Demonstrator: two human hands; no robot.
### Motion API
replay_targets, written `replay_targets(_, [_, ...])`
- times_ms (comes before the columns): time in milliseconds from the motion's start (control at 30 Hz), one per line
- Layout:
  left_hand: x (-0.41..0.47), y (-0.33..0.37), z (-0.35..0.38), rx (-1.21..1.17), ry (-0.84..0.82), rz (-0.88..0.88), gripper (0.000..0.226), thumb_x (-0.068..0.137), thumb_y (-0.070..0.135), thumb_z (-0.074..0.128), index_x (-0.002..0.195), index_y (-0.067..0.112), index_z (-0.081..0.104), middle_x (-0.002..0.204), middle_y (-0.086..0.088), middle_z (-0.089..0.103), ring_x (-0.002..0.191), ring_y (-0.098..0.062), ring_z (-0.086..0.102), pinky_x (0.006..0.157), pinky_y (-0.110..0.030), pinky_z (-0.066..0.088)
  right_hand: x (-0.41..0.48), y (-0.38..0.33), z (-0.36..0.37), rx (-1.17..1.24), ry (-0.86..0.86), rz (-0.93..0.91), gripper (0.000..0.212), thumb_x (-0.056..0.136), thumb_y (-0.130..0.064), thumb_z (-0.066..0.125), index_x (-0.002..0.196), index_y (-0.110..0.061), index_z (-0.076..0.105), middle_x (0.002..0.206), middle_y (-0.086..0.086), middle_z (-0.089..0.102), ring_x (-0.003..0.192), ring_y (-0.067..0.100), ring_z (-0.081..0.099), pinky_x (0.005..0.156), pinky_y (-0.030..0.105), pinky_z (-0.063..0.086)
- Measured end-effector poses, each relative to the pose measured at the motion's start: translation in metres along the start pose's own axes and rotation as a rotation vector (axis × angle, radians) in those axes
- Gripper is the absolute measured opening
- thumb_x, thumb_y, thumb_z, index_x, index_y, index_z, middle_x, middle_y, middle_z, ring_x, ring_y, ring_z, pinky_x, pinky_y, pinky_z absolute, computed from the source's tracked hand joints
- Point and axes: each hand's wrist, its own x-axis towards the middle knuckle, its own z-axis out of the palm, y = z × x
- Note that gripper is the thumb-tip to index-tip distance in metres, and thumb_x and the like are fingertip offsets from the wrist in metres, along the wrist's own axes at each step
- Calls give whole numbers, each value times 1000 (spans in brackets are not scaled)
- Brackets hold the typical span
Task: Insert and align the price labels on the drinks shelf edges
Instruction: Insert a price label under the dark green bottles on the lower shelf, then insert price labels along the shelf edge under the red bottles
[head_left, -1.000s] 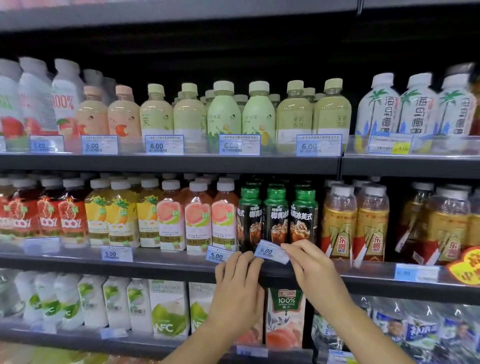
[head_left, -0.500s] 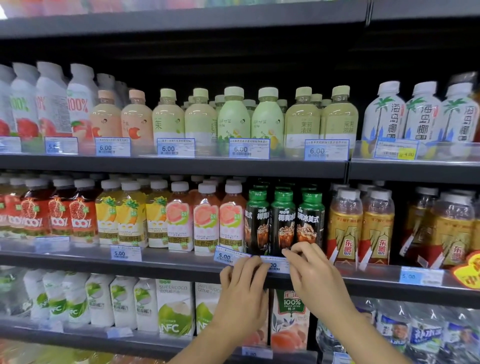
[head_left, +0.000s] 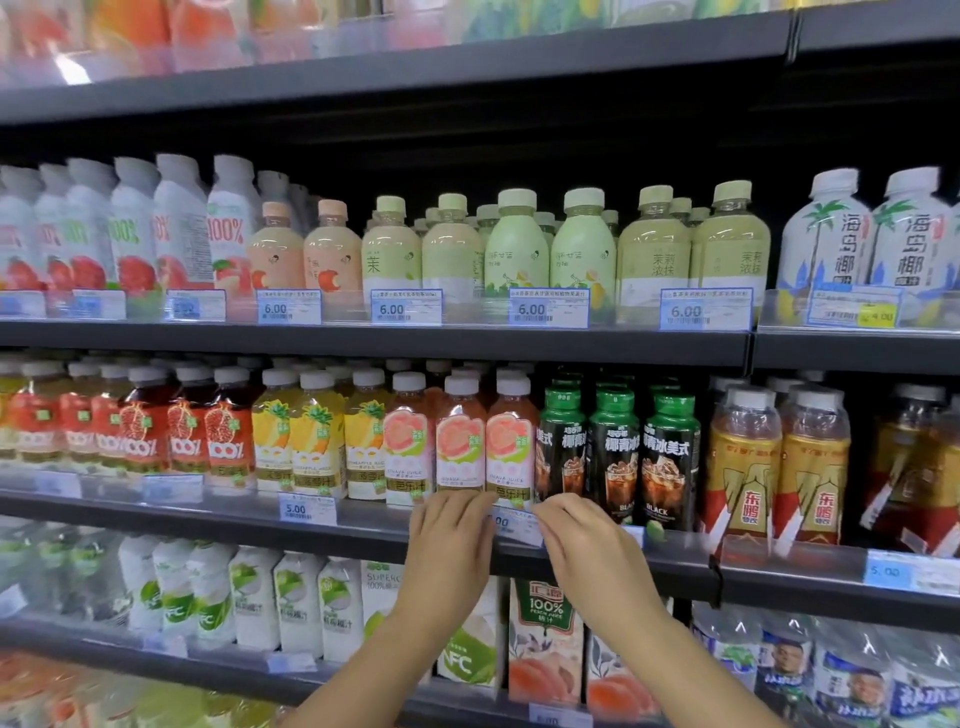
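Middle shelf edge (head_left: 374, 529): price label (head_left: 513, 526) between left hand (head_left: 449, 545) and right hand (head_left: 589, 553). Guava juice bottles (head_left: 460, 441) behind left hand, coffee bottles (head_left: 618, 457) behind right hand. Second label (head_left: 306, 509) further left on same edge. Juice cartons (head_left: 545, 639) on shelf below.

price label (head_left: 306, 510) 5.00, coffee bottle (head_left: 657, 457) BLACK

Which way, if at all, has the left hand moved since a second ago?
Yes, leftward: the left hand reached below the leftmost black coffee bottle; now its fingertips lie below the guava juice bottles.
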Motion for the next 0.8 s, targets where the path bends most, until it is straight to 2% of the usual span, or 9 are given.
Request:
replay_targets(67, [3, -3, -1, -56, 21, -16, 11, 96, 15, 60, 103, 23, 62, 101, 8, 61, 97, -20, 55, 85, -38, 41, 2, -3, 5, 2, -22, 42, 30, 86, -10, 69, 114, -20, 67, 100, -8, 60, 90, 13, 61, 60, 28, 55])
replay_targets(133, [3, -6, -2, -92, 35, -30, 12, 94, 12, 63, 96, 23, 60, 97, 10, 58, 94, -19, 52, 81, -38, 42, 2, -5, 8, -3, -39, 62, 35, 81, -7, 73, 113, -21, 67, 97, -8, 58, 86, 14, 60, 55, 28, 53])
replay_targets(233, [-2, -14, -3, -104, 52, -5, 9, 98, 17, 54, 98, 23, 61, 100, 10, 59, 95, -17, 53, 80, -38, 43, 5, -10, 10, -11, -37, 62, 29, 83, -8, 71, 109, -20, 67, 97, -8, 56, 86, 15, 59, 55, 30, 52])
replay_targets(333, [-3, -23, -9, -93, 70, 12, 15, 98, 23, 47, 99, 25, 62, 101, 12, 60, 95, -14, 52, 78, -34, 39, 12, -20, 16, 1, -27, 53, 19, 87, -12, 68, 104, -20, 67, 94, -9, 55, 87, 13, 58, 55, 30, 52])
replay_targets(500, [-9, -51, -28, -84, 103, 13, 14, 98, 19, 46, 99, 26, 58, 102, 12, 59, 96, -13, 53, 78, -35, 41, 31, -50, 29, 61, 5, 49, 13, 89, -16, 64, 100, -23, 67, 94, -12, 62, 87, 8, 61, 63, 24, 52])
replay_targets(733, [-32, -148, -81, -55, 105, -23, 14, 101, 25, 45, 103, 25, 59, 105, 11, 59, 97, -12, 55, 81, -31, 38, 73, -134, 87, 128, 10, -16, 15, 87, -17, 68, 101, -23, 66, 96, -10, 64, 82, 12, 63, 64, 26, 52])
replay_targets(800, [-37, -185, -101, -55, 90, -38, 12, 102, 28, 46, 102, 26, 59, 103, 13, 58, 95, -11, 54, 81, -31, 39, 86, -165, 107, 153, 15, -12, 13, 88, -18, 67, 99, -23, 66, 93, -10, 63, 80, 11, 61, 63, 23, 49])
